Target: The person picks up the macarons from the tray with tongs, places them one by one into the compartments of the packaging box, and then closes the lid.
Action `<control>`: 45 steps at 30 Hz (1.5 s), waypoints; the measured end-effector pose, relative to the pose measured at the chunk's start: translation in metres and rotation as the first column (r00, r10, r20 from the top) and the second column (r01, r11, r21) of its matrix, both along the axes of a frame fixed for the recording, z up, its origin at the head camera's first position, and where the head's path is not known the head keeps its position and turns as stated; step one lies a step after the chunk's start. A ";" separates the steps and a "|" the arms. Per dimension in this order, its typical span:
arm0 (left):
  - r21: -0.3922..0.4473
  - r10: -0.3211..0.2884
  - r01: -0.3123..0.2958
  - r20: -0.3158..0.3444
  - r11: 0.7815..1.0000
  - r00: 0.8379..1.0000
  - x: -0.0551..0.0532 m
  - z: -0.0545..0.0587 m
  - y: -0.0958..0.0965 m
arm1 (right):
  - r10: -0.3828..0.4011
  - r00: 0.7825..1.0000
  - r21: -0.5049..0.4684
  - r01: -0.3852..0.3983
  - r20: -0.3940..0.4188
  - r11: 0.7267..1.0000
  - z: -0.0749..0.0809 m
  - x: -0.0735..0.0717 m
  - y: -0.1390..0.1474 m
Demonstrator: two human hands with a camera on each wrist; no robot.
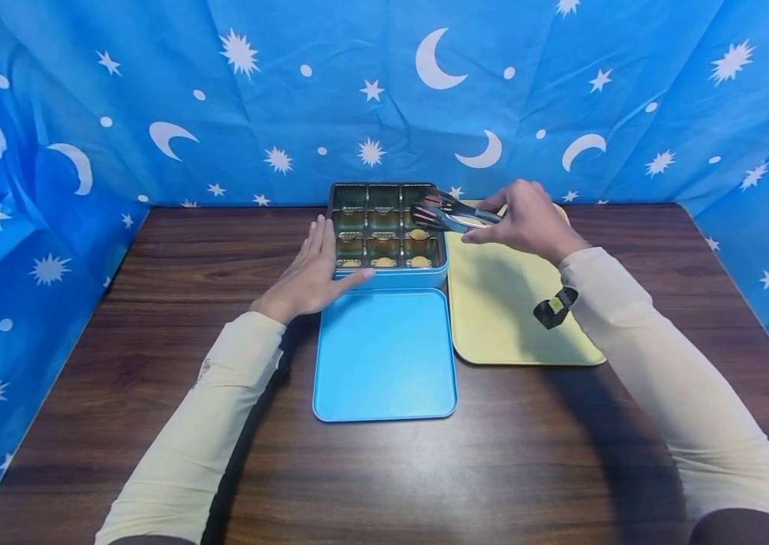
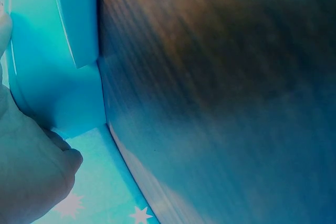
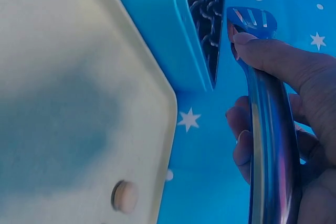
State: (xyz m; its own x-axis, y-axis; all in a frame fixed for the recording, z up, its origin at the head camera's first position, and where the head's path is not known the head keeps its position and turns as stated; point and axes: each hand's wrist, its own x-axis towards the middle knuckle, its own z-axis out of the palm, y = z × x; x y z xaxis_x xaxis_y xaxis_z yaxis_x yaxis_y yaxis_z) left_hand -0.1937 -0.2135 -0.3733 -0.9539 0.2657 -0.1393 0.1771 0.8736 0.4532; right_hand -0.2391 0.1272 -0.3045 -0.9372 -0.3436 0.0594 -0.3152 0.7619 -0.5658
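Observation:
A blue box (image 1: 398, 278) at the table's back holds a dark divided insert (image 1: 366, 227). Round yellow biscuits (image 1: 420, 262) sit in the front row, with another in the middle row at right. My left hand (image 1: 306, 276) rests against the box's left side, fingers straight, thumb over the front edge. In my right hand (image 1: 530, 221) are metal tongs (image 1: 465, 221), gripped by the handles; their slotted heads hang over the box's right side. I cannot tell whether anything is between the heads. The right wrist view also shows the tongs (image 3: 273, 129) in my curled fingers.
A blue lid (image 1: 384, 356) lies flat in front of the box. To the right is a yellow tray (image 1: 500, 303), partly under my right arm. One round biscuit (image 3: 126, 196) lies on it in the right wrist view. Blue star-patterned cloth (image 1: 384, 98) hangs behind the table.

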 end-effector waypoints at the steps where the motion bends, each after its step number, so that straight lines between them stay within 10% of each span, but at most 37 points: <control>1: -0.001 0.001 -0.001 -0.002 1.000 1.000 0.000 0.000 0.000 | 0.004 1.000 0.002 -0.004 0.001 1.000 0.000 -0.001 -0.003; 26: -0.013 0.005 -0.005 0.021 1.000 1.000 0.001 0.002 0.000 | 0.109 0.992 -0.044 -0.106 0.062 0.993 -0.008 -0.016 -0.094; 45: -0.030 0.004 -0.004 0.021 1.000 1.000 0.002 0.002 -0.001 | 0.069 0.997 -0.037 -0.068 0.039 0.997 0.000 -0.015 -0.068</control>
State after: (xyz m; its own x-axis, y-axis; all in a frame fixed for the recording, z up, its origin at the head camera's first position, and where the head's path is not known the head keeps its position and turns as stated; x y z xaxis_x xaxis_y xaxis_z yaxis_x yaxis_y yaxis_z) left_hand -0.1919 -0.2141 -0.3711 -0.9518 0.2572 -0.1670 0.1642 0.8874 0.4307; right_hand -0.2542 0.0590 -0.3042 -0.9134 -0.4056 0.0355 -0.3424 0.7182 -0.6058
